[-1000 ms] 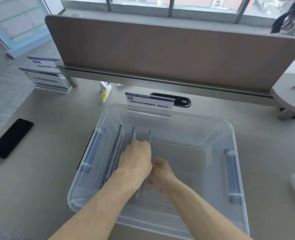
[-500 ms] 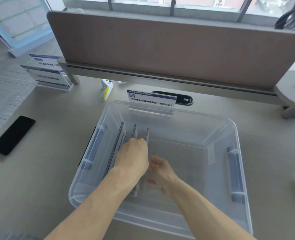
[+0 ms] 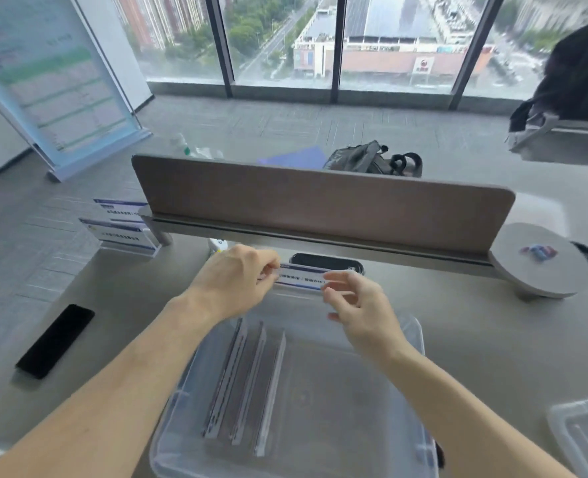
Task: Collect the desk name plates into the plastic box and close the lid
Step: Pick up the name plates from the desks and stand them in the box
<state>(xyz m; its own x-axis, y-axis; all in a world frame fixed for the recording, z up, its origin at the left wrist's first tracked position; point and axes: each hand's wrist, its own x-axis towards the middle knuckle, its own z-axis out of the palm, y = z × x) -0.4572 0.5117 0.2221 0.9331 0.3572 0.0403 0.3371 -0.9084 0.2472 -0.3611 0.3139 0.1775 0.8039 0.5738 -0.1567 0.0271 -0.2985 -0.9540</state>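
Head view: left hand (image 3: 237, 281) and right hand (image 3: 358, 305) reach past the plastic box (image 3: 371, 408) at 6 o'clock, fingers pinching the two ends of a desk name plate (image 3: 301, 279) standing on the desk (image 3: 120, 305) just beyond the box's far rim. Three name plates (image 3: 247, 381) stand on edge inside the box at its left; two more name plates (image 3: 120, 225) sit at 10 o'clock, a black phone (image 3: 56, 339) at 9, the lid (image 3: 585, 432) at 4.

clear plastic box (image 3: 420, 343), matt desk (image 3: 120, 305)

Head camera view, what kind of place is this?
Most likely a high-rise office: a desk with a divider screen, company name plates, and floor-to-ceiling windows overlooking city buildings far below.
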